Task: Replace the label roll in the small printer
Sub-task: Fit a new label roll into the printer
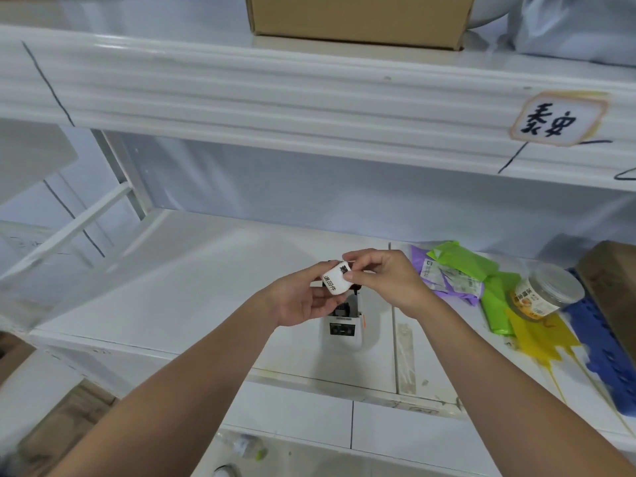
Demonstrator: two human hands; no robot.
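Head view shows both hands raised over the white shelf (pixel 192 270), sharing one label roll (pixel 336 279). The left hand (pixel 303 299) cups the roll from below and the left, fingers curled round it, likely to steady it. The right hand (pixel 385 280) pinches its upper right edge between thumb and fingertips, probably picking at the loose end of the tape. Directly beneath the roll, nearer the person, the small printer (pixel 344 330) lies on the shelf with its lid open, the bay exposed to receive the roll. Coloured packets (pixel 457 266) and a jar (pixel 547 297) sit well off to the right.
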